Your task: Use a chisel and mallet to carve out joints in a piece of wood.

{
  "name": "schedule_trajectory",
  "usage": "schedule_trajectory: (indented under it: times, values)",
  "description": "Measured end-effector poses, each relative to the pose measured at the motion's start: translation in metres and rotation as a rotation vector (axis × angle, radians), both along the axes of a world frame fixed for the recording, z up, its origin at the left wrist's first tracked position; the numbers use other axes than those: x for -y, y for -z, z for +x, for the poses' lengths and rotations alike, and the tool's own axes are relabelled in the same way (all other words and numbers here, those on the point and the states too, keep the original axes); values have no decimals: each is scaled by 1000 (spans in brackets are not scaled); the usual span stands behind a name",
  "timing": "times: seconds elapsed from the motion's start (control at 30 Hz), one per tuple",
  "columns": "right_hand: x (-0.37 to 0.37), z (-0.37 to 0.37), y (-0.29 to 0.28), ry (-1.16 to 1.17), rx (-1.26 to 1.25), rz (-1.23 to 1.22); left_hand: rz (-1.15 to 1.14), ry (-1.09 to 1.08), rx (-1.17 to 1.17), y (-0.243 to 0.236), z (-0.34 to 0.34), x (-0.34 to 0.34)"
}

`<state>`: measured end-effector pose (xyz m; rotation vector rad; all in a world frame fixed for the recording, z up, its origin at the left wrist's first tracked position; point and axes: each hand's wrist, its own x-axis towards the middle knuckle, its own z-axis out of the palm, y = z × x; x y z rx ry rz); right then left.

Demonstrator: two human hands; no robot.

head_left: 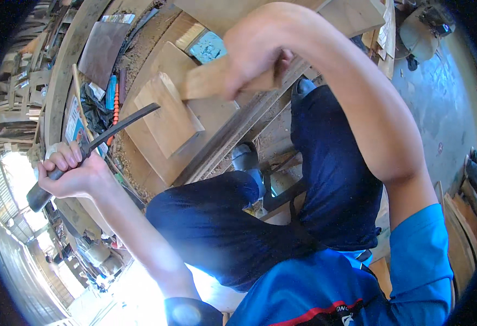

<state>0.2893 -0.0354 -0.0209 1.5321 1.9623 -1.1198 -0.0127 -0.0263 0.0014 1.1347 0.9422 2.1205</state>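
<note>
Head view: left hand (67, 169) grips a chisel (121, 126) slanting far-right; block (169, 122) lies on a board (219, 113) between the hands, long axis crosswise to the chisel, contact unclear; right hand (255, 61), nearer the block, holds a blurred wooden piece (207, 80).

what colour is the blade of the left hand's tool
The blade is dark grey, best in the head view.

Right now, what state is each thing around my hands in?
Dark-bladed tool: held up, blade bare
Left hand: closed around that tool
Wooden piece: gripped, blurred
Right hand: closed on that piece
Wide board: lying flat
Wooden block: lying on the board
Black plastic: crumpled
</note>
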Motion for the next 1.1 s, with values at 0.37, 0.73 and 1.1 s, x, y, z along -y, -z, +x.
schedule_trajectory:
  times: [0.37,0.73,1.1]
  values:
    - [12,-10,22,-173,-61,115,-50,186,-5,-4,-19,-2]
    - [11,-22,32,-171,-59,316,-55,280,5,-7,-44,-7]
    - [19,-48,44,-216,-68,396,-127,97,21,-6,-41,-22]
